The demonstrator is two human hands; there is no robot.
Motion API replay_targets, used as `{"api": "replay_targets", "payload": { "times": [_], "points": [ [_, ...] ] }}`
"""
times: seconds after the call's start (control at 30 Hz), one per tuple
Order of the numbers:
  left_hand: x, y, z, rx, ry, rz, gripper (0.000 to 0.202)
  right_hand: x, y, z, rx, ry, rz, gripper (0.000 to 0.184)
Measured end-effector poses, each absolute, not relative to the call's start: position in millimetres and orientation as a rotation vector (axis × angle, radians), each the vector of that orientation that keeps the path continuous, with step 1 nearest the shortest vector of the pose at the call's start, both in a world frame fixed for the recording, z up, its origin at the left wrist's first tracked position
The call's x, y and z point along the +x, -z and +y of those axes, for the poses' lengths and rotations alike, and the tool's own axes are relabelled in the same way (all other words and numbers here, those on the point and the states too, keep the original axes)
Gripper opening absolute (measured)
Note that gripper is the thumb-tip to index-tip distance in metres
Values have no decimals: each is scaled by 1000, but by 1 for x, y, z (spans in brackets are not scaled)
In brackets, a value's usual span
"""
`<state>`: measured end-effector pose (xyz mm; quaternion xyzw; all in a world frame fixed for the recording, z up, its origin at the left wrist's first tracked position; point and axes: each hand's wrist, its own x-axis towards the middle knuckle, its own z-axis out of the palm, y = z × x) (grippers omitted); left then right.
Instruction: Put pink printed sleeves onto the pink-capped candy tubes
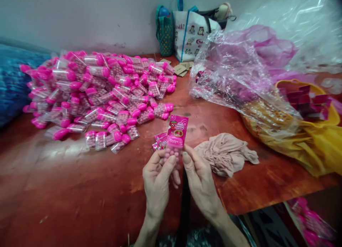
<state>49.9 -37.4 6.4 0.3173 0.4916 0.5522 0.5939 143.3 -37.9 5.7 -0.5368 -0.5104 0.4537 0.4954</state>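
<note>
My left hand [157,175] pinches a small clear candy container [172,152] filled with pink balls. A pink printed sleeve [177,127] with a strawberry picture stands upright over the container's upper end. My right hand [199,175] grips the same piece from the other side, its thumb and fingers at the sleeve's lower edge. Just behind my left fingers, several more printed sleeves [160,140] lie flat on the table. A large heap of pink-capped candy containers [107,87] spreads over the table at the back left.
A crumpled beige cloth [227,152] lies right of my hands on the red-brown table [80,193]. Farther right are clear plastic film [227,69] and a yellow bag [301,143] with dark pink pieces inside. A white printed bag [187,37] stands against the wall.
</note>
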Motion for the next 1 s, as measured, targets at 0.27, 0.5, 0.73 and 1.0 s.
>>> {"api": "replay_targets", "payload": {
  "times": [0.27,0.5,0.73,1.0],
  "points": [
    [47,-13,-41,747,-1203,1174,11,160,1,-32,-1378,-150,-1939,24],
    [46,-13,-37,690,-1135,1146,14,168,3,-27,-1322,-25,-2056,24],
    [46,-8,-36,632,-1102,1105,15,164,12,-25,-1338,-105,-2032,21],
    [47,-1,-37,672,-1158,1145,12,165,8,-24,-1277,-114,-1792,27]
  ]
}}
